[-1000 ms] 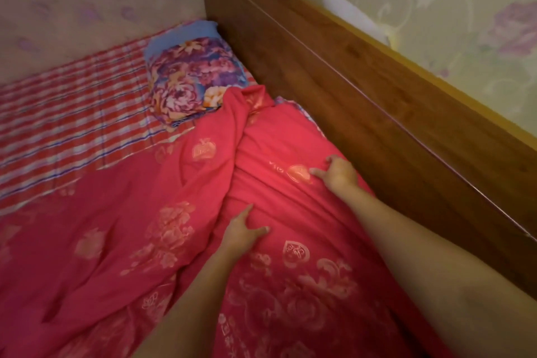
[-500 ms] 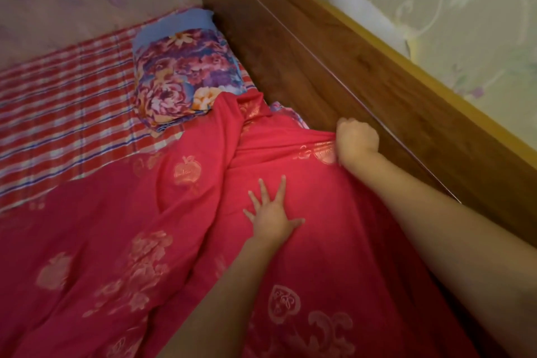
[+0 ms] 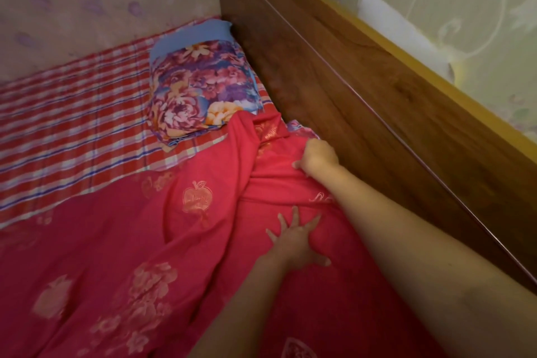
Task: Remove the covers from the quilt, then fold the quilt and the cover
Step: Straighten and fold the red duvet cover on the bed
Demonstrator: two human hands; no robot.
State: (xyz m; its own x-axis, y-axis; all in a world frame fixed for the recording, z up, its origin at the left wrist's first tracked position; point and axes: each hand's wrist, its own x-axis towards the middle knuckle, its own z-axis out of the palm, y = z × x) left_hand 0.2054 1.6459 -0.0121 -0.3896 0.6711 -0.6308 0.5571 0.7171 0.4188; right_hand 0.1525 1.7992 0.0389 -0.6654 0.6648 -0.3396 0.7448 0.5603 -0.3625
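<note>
Your right hand (image 3: 318,161) is curled into a fist, bunching the red cover (image 3: 116,241) near its upper edge, forearm stretched out. Your left hand (image 3: 296,244) lies flat on the cover, nearer its middle, fingers spread.

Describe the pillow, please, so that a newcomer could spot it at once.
Follow the wooden bed board to the far corner. There the pillow lies on the red striped sheet. Its blue and purple flower print sets it apart from the pinkish red quilt cover beside it.
</note>
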